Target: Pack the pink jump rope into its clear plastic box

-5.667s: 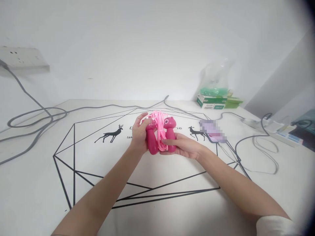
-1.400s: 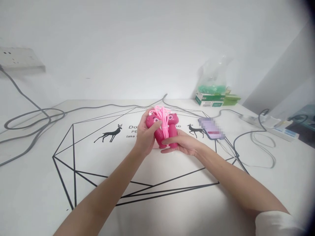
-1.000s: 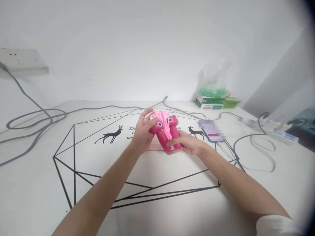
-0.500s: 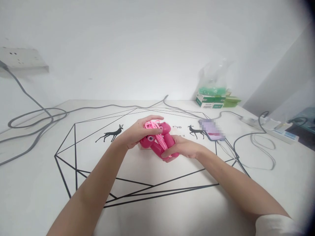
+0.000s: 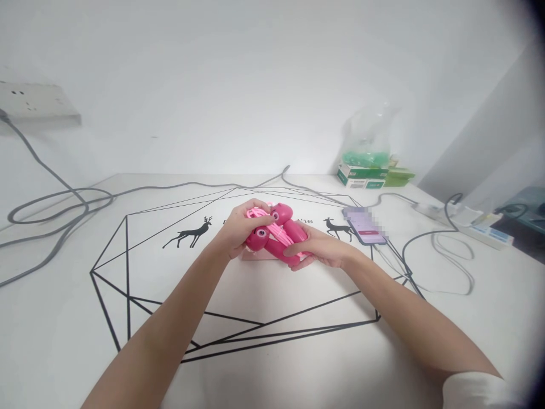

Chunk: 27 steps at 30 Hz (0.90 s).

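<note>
A pink skipping rope (image 5: pixel 279 234) is held up in the middle of the view, its cord folded into a bundle between two darker pink handles with cartoon eyes. My left hand (image 5: pixel 242 227) closes around the looped cord at the eyed ends of the handles. Around the other ends of the handles my right hand (image 5: pixel 317 248) is wrapped, thumb on top. Beneath the rope lies a flat pinkish piece (image 5: pixel 255 257), mostly hidden by the hands and handles, so I cannot tell what it is.
The white table (image 5: pixel 264 369) bears black lines and deer prints. A phone (image 5: pixel 365 226) lies at the right, near a power strip (image 5: pixel 481 230). Green-and-white boxes (image 5: pixel 361 176) with a plastic bag (image 5: pixel 366 142) stand by the wall. A grey cable (image 5: pixel 170 186) crosses the back.
The rope has been tilted and shifted slightly away from me, both hands still on it. More of the flat pinkish piece beneath shows. The view has moved a little.
</note>
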Tool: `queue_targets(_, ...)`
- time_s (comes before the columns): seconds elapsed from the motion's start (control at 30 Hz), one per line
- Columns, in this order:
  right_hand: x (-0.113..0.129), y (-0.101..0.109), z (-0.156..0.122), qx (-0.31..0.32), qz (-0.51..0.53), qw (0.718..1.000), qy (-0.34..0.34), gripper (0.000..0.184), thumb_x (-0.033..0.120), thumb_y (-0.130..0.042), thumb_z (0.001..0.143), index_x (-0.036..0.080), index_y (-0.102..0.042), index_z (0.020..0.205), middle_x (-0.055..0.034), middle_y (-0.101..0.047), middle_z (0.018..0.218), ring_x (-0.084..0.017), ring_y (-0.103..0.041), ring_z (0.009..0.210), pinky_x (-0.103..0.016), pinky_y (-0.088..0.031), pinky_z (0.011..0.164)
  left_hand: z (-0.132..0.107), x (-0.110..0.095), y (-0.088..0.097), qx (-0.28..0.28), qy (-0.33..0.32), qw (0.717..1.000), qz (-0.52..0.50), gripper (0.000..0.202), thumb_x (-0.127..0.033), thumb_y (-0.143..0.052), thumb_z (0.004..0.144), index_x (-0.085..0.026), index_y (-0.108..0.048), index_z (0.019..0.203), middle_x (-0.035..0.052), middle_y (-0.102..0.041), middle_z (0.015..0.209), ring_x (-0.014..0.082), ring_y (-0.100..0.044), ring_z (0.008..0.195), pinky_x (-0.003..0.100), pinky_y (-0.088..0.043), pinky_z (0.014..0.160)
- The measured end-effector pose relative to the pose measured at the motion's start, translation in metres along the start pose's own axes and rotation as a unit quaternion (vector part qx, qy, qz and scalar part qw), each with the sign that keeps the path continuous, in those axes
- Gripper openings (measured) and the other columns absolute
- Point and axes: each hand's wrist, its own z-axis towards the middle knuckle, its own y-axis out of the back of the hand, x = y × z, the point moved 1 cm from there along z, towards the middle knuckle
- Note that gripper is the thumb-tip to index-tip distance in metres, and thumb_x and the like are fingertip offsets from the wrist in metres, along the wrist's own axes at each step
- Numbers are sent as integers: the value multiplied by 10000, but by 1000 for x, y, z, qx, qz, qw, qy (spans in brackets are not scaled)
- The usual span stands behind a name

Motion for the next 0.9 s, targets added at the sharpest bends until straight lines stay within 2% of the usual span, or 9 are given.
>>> queue_targets(0.1,0,4,2,-8,-23,1000,13,515,215,-802,689,226,-525,1124,-54,-622,1110,-188,-680,880,-393,-630,777,4,6,1,-33,-10,999,-18,314,-280,-851,649,-191,-609,827,25,-649,818,133,-631,614,206,-483,470)
queue_targets(0.33,-1,9,5,-72,21,995,61,508,331,-827,708,230,-529,1107,-37,-634,1018,-171,-672,843,-325,-642,690,10,17,-1,-84,-21,993,-84,326,-263,-858,628,-186,-588,795,-22,-604,698,81,-567,545,174,-445,473)
queue_targets(0.47,-2,8,8,-106,35,990,92,470,394,-793,746,235,-542,1110,-61,-649,1069,-210,-673,920,-316,-641,660,12,25,-6,-115,-24,985,-128,334,-251,-856,625,-189,-591,820,-16,-621,747,77,-576,561,184,-457,495)
queue_targets(0.6,-8,6,15,-170,51,976,125,487,477,-749,778,244,-516,1137,-87,-619,1203,-247,-659,1031,-338,-652,672,13,33,-12,-136,-30,979,-147,347,-251,-853,624,-200,-584,837,-15,-624,783,92,-596,608,192,-461,515)
queue_targets(0.9,-24,7,29,-253,48,951,173,474,616,-644,803,306,-456,1109,-38,-585,1191,-231,-664,968,-348,-635,621,8,43,-29,-173,-105,971,-131,277,-272,-812,683,-203,-594,840,-7,-606,889,90,-587,697,197,-482,594)
